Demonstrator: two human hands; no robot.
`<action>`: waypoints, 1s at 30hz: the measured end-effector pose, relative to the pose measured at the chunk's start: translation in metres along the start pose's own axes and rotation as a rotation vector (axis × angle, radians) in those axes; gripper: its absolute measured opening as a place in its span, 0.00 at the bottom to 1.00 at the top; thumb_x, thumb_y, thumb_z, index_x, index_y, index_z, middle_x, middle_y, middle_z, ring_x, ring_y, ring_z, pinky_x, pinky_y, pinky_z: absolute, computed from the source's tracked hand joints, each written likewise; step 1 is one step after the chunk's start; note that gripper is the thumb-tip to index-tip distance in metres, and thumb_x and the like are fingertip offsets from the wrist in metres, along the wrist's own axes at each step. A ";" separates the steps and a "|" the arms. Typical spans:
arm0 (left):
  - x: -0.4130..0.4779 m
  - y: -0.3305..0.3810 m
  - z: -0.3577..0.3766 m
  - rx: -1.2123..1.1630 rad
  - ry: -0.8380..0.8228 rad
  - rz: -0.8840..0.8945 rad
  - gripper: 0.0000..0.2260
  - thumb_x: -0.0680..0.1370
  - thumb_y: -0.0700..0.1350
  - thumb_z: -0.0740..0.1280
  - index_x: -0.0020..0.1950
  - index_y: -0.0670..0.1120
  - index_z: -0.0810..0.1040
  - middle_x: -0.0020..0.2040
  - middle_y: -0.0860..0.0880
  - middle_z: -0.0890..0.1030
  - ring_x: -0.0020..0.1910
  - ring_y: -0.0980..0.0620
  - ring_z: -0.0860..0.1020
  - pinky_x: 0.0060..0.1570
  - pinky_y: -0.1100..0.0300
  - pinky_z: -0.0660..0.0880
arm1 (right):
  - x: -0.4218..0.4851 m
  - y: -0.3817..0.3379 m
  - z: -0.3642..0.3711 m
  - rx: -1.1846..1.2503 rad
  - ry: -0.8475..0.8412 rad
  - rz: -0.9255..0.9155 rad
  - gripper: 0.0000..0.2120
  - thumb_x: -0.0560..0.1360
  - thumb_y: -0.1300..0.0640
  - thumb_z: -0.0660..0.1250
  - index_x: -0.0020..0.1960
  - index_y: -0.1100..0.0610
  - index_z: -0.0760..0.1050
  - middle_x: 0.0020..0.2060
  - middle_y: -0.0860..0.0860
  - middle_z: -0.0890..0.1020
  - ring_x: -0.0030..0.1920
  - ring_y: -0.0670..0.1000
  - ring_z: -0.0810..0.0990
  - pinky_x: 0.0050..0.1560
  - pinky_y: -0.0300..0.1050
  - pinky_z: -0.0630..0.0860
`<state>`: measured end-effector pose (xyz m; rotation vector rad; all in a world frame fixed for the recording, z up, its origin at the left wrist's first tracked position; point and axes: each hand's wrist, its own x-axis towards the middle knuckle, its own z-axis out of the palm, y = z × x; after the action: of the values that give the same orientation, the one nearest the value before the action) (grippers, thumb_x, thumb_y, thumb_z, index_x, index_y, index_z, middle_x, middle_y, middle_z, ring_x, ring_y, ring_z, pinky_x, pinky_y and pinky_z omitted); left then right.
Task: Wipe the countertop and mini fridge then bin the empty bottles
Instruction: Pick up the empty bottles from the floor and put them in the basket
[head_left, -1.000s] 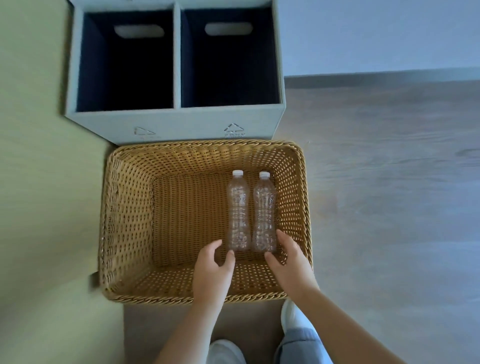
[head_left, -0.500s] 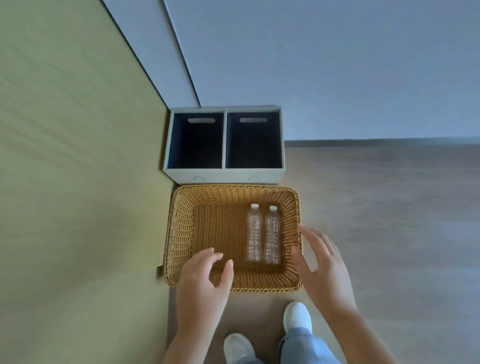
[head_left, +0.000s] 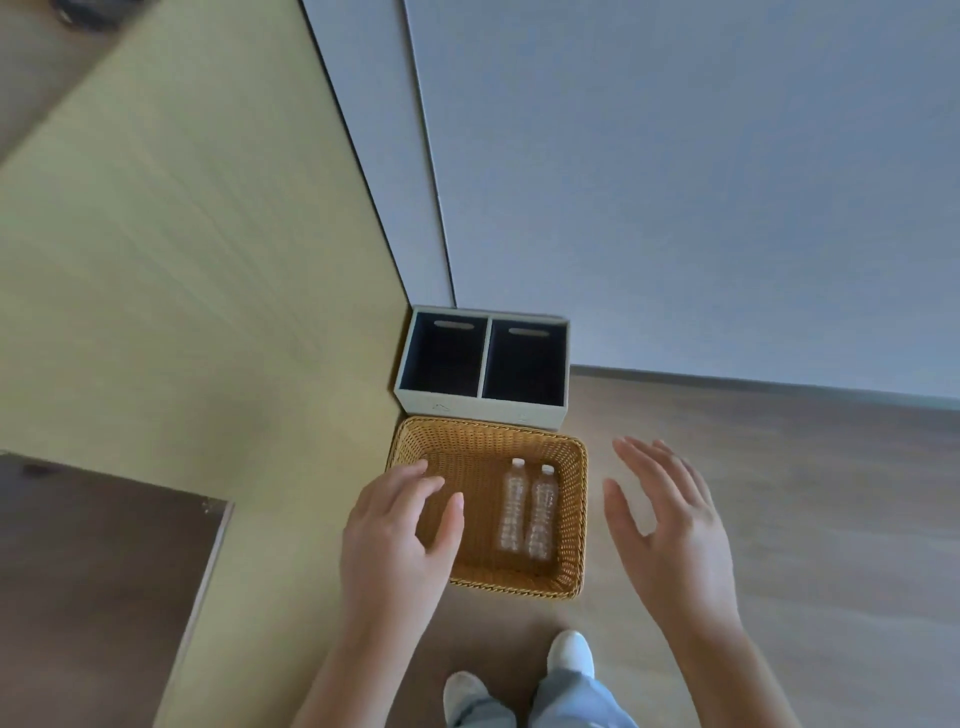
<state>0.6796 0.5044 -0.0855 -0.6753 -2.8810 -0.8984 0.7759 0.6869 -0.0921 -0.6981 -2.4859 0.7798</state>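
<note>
Bottles (head_left: 511, 514) lie side by side in the right half of the wicker basket (head_left: 519, 588), caps toward the grey two-compartment bin (head_left: 475, 410) just beyond it, exactly as they lay a second ago. Both hands, then down at the bottles' bases, are now raised clear of them: the left hand (head_left: 395, 540) loosely curled and holding nothing over the basket's near left corner, the right hand (head_left: 670, 530) spread over the floor (head_left: 805, 519) beside the basket's right wall.

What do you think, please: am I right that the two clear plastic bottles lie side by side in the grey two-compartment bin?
No: the head view shows the two clear plastic bottles lying side by side in the tan wicker basket, not the grey bin.
</note>
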 end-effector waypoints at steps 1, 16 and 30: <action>-0.005 0.005 -0.011 0.003 0.010 0.005 0.11 0.72 0.48 0.69 0.45 0.41 0.82 0.50 0.44 0.82 0.50 0.45 0.79 0.46 0.49 0.78 | 0.001 -0.008 -0.010 -0.005 0.006 -0.024 0.14 0.73 0.56 0.64 0.57 0.60 0.77 0.53 0.56 0.81 0.58 0.59 0.76 0.58 0.54 0.71; -0.035 0.047 -0.130 0.009 0.047 0.136 0.14 0.71 0.48 0.65 0.50 0.40 0.81 0.53 0.43 0.81 0.51 0.45 0.79 0.46 0.47 0.79 | -0.016 -0.105 -0.117 -0.125 -0.037 -0.250 0.14 0.68 0.63 0.72 0.53 0.60 0.79 0.50 0.55 0.82 0.53 0.59 0.79 0.49 0.58 0.78; -0.046 0.088 -0.159 -0.001 0.161 0.119 0.13 0.73 0.46 0.67 0.53 0.39 0.80 0.55 0.41 0.80 0.54 0.43 0.78 0.49 0.44 0.77 | 0.001 -0.152 -0.154 -0.167 -0.122 -0.480 0.15 0.68 0.63 0.72 0.54 0.61 0.78 0.51 0.55 0.82 0.54 0.57 0.79 0.53 0.52 0.74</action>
<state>0.7455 0.4630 0.0851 -0.7299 -2.6694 -0.8942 0.8082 0.6399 0.1166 -0.0890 -2.6902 0.4494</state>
